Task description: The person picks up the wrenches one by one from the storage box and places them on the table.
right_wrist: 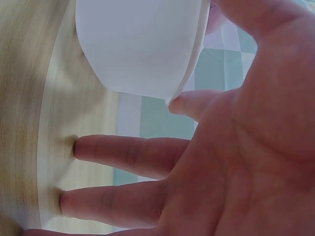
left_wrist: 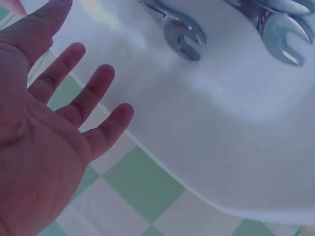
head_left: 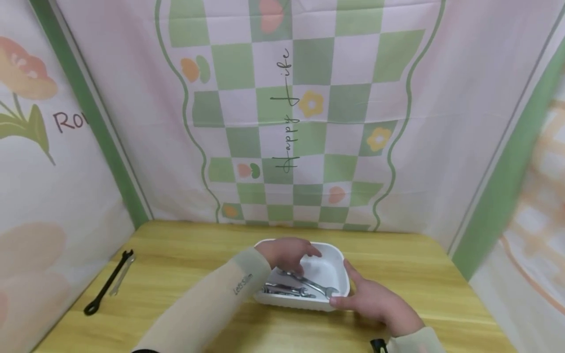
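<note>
A white plastic tray (head_left: 328,264) sits on the table with several silver wrenches (head_left: 287,290) lying inside it. One larger open-ended wrench (head_left: 319,287) lies slanted across them, its jaw toward the near right corner. Over the tray's far left part reaches my left hand (head_left: 289,252), fingers spread and nothing in them; in the left wrist view a wrench head (left_wrist: 183,37) lies in the tray beyond its fingertips. My right hand (head_left: 375,299) is at the tray's right end, thumb at the near corner, index finger against the rim. Its other fingers extend straight to the tabletop in the right wrist view.
On the table's left side lie a long black wrench (head_left: 108,284) and a small silver wrench (head_left: 122,275) side by side. The wooden table (head_left: 190,250) meets a printed checkered cloth (head_left: 282,147) behind, with cloth walls on both sides.
</note>
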The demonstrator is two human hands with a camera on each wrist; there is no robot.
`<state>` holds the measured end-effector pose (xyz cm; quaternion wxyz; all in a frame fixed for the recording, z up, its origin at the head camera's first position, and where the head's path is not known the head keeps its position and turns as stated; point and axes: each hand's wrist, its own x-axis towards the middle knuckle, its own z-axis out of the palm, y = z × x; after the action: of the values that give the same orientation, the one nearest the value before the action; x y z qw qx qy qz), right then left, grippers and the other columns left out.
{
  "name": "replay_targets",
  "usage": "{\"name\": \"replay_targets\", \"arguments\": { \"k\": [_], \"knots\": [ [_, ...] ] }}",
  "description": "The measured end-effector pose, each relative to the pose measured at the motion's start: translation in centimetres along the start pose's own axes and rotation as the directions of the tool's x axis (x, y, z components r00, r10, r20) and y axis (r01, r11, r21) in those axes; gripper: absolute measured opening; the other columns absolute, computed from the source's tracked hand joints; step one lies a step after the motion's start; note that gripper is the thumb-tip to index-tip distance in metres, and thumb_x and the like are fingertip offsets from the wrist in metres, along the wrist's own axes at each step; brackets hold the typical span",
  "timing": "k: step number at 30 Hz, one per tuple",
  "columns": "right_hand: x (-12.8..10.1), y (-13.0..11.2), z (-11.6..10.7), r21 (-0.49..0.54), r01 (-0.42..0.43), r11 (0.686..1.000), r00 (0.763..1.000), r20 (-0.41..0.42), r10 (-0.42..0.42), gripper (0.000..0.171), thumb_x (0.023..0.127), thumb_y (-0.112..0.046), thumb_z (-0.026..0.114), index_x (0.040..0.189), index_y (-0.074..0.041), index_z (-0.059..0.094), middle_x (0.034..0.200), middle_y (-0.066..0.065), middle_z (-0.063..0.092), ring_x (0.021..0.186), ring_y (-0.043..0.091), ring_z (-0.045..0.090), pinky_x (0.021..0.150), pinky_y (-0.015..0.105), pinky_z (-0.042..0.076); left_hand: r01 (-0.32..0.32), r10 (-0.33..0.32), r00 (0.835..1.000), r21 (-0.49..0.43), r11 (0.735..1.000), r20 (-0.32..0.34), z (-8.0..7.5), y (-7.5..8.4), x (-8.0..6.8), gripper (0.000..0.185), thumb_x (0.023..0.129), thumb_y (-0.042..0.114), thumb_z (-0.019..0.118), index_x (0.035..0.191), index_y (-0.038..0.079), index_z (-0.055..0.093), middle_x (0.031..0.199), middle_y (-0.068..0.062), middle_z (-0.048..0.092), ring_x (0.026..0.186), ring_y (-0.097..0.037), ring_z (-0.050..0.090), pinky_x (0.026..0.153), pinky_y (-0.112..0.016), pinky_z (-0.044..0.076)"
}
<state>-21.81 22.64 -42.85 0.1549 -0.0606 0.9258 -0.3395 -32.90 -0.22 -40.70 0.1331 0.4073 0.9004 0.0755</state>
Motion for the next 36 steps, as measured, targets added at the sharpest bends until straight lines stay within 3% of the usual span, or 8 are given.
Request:
{"name": "replay_targets", "arguments": {
  "k": [5, 7, 14, 19, 25, 36],
  "knots": [
    [0.1, -0.1, 0.1, -0.006, 0.005, 1.000, 1.000, 0.006, -0.005, 0.120, 0.078, -0.054, 0.079, 0.160, -0.007, 0.006, 0.135, 0.038, 0.048, 0.119, 0.046, 0.052, 0.097, 0.066, 0.038, 0.081, -0.070, 0.995, -0.160, 0.984, 0.068, 0.7, -0.1, 0.6, 0.069, 0.079, 0.006, 0.081, 0.140, 0.031, 0.059, 0.131, 0.008, 0.061, 0.098, -0.011, 0.061, 0.077, -0.028, 0.053],
    [0.1, -0.1, 0.2, -0.004, 0.007, 1.000, 1.000, 0.007, -0.007, 0.120, 0.078, -0.054, 0.079, 0.160, -0.007, 0.006, 0.135, 0.038, 0.048, 0.119, 0.047, 0.052, 0.098, 0.066, 0.038, 0.101, -0.086, 0.992, -0.187, 0.977, 0.087, 0.9, -0.2, 0.8, 0.069, 0.080, 0.007, 0.081, 0.140, 0.034, 0.058, 0.129, 0.011, 0.060, 0.091, -0.009, 0.058, 0.069, -0.026, 0.051],
    [0.3, -0.2, 0.3, -0.029, 0.029, 0.999, 1.000, 0.002, -0.029, 0.119, 0.078, -0.054, 0.079, 0.160, -0.006, 0.007, 0.130, 0.037, 0.053, 0.116, 0.044, 0.055, 0.097, 0.065, 0.040, 0.086, -0.059, 0.990, -0.220, 0.972, 0.126, 1.1, -0.3, 1.0, 0.066, 0.080, 0.007, 0.081, 0.137, 0.032, 0.061, 0.122, 0.011, 0.062, 0.083, -0.008, 0.058, 0.069, -0.025, 0.050],
    [0.1, -0.3, 0.2, -0.048, 0.039, 0.998, 0.999, -0.006, -0.039, 0.119, 0.079, -0.054, 0.078, 0.159, -0.004, 0.007, 0.125, 0.035, 0.057, 0.111, 0.041, 0.058, 0.095, 0.063, 0.042, 0.109, -0.078, 0.985, -0.200, 0.974, 0.156, 0.8, 0.2, 1.2, 0.061, 0.078, 0.005, 0.081, 0.132, 0.028, 0.065, 0.111, 0.009, 0.063, 0.088, -0.007, 0.055, 0.074, -0.023, 0.047],
    [0.0, -0.2, 0.1, -0.046, 0.049, 0.998, 0.999, -0.015, -0.050, 0.117, 0.080, -0.054, 0.078, 0.159, -0.003, 0.007, 0.127, 0.037, 0.055, 0.115, 0.045, 0.055, 0.097, 0.064, 0.040, 0.086, -0.060, 0.985, -0.164, 0.983, 0.159, 0.8, 0.9, 1.7, 0.057, 0.077, 0.004, 0.082, 0.129, 0.023, 0.068, 0.101, 0.006, 0.064, 0.084, -0.007, 0.056, 0.075, -0.021, 0.046],
    [0.2, -0.4, -0.3, -0.050, 0.046, 0.998, 0.999, 0.023, -0.044, 0.117, 0.082, -0.054, 0.076, 0.159, -0.003, 0.003, 0.127, 0.035, 0.056, 0.114, 0.041, 0.056, 0.096, 0.063, 0.041, 0.056, -0.053, 0.990, -0.018, 0.998, 0.131, 2.5, 0.1, 3.5, 0.050, 0.073, 0.010, 0.084, 0.117, 0.031, 0.072, 0.089, 0.009, 0.060, 0.080, -0.008, 0.056, 0.069, -0.020, 0.044]
  ]
}}
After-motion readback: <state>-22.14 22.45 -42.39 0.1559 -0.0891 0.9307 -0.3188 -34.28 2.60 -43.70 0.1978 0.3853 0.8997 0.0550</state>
